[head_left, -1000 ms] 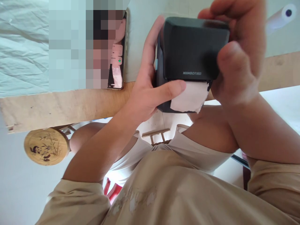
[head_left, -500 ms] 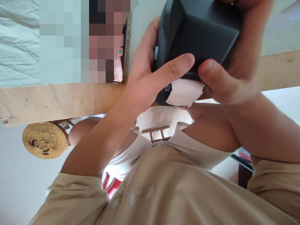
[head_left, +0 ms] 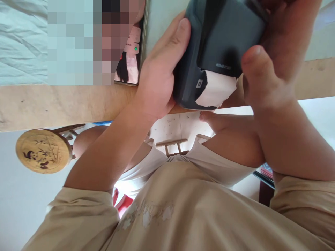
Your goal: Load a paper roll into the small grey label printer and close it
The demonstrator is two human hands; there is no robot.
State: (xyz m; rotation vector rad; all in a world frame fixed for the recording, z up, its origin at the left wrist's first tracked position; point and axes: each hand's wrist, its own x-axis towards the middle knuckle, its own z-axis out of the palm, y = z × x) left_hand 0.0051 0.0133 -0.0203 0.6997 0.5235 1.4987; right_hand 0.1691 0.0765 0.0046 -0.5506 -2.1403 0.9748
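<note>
Head view: one dark grey boxy plastic label printer held above near edge of pale wooden table, off surface. Left hand wraps printer's left side, gripping it. Right hand clasps right side, thumb free on front. One torn white paper strip hangs from printer slot. One smartphone flat near table edge, just left of left hand. One round bamboo stool below table edge, well apart.

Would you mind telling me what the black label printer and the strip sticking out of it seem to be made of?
The black label printer, held by the left hand and right hand, looks like matte moulded plastic: smooth, rounded edges, dull sheen, printed logo. The white strip looks like paper or label stock, going by its ragged torn edge.
</note>
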